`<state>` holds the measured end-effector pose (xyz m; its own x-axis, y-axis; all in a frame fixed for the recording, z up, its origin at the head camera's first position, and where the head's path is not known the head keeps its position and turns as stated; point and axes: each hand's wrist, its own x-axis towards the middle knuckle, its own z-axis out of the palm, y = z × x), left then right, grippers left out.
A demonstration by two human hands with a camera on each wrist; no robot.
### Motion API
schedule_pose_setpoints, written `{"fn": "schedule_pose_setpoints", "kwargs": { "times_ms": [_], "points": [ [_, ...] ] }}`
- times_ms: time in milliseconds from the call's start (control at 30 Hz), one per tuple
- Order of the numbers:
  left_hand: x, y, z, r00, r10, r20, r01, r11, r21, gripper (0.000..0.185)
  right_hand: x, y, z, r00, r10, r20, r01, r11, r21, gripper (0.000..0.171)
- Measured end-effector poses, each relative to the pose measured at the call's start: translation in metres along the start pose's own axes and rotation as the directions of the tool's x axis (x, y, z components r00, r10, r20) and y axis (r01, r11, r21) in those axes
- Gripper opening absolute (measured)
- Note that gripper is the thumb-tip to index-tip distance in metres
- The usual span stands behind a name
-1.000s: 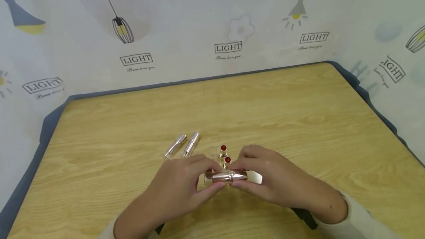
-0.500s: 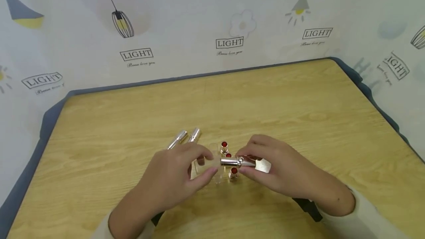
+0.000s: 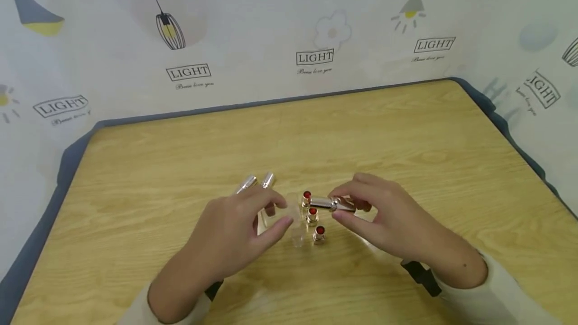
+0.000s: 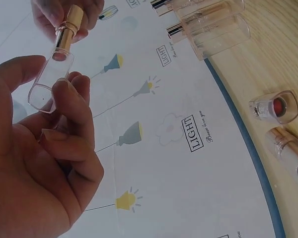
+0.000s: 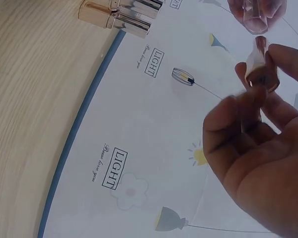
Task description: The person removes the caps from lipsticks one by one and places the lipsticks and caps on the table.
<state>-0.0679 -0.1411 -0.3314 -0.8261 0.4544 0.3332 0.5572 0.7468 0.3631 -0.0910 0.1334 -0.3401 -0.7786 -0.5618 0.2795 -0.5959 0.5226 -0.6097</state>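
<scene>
Lipstick (image 3: pixel 326 203) now pulled free of clear cap (image 3: pixel 281 214), raised above upright lipsticks (image 3: pixel 313 215). Right hand (image 3: pixel 384 219) pinches lipstick; left hand (image 3: pixel 239 234) pinches cap, left of them. Uncapping done.

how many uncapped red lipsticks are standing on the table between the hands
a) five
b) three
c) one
b) The head view shows three upright lipsticks with red tips in a short row on the table, between the left hand, which holds a clear cap, and the right hand, which holds a gold tube.
</scene>
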Motion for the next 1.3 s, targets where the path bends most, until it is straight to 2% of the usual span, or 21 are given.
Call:
{"fn": "schedule_pose_setpoints", "kwargs": {
  "times_ms": [167,300,433,533,633,867,1033,1300],
  "points": [
    [0.0,-0.001,0.002,1.0,-0.009,0.005,0.009,1.0,-0.002,0.022,-0.006,-0.001,0.001,0.996,0.059,0.064,-0.063,0.996,0.064,0.015],
    [0.001,-0.002,0.003,1.0,-0.012,0.011,0.012,1.0,0.006,0.022,-0.013,-0.002,0.007,0.979,0.111,0.169,-0.122,0.991,0.056,0.017],
    [-0.001,-0.002,0.003,1.0,-0.013,0.014,0.012,1.0,0.005,0.022,-0.021,-0.001,0.015,0.967,0.074,0.245,-0.087,0.995,0.043,0.017],
    [-0.001,-0.001,0.002,1.0,-0.003,0.008,0.003,1.0,0.011,0.022,-0.025,0.0,0.022,0.967,0.007,0.255,-0.015,0.999,0.029,0.019],
    [-0.002,-0.001,0.001,1.0,0.001,0.01,-0.001,1.0,0.013,0.022,-0.028,0.001,0.029,0.963,-0.025,0.267,0.017,0.999,0.032,0.025],
    [0.0,0.0,-0.001,1.0,0.004,0.006,-0.004,1.0,0.028,0.023,-0.031,0.005,0.041,0.958,-0.004,0.287,-0.011,0.999,0.05,0.021],
    [0.001,0.0,-0.002,1.0,0.005,0.009,-0.006,1.0,0.026,0.023,-0.027,0.007,0.047,0.958,-0.002,0.285,0.016,0.999,-0.046,0.014],
    [0.0,0.001,-0.004,1.0,-0.001,0.005,0.001,1.0,0.031,0.023,-0.021,0.008,0.051,0.943,0.051,0.329,-0.007,0.991,-0.136,0.012]
  ]
}}
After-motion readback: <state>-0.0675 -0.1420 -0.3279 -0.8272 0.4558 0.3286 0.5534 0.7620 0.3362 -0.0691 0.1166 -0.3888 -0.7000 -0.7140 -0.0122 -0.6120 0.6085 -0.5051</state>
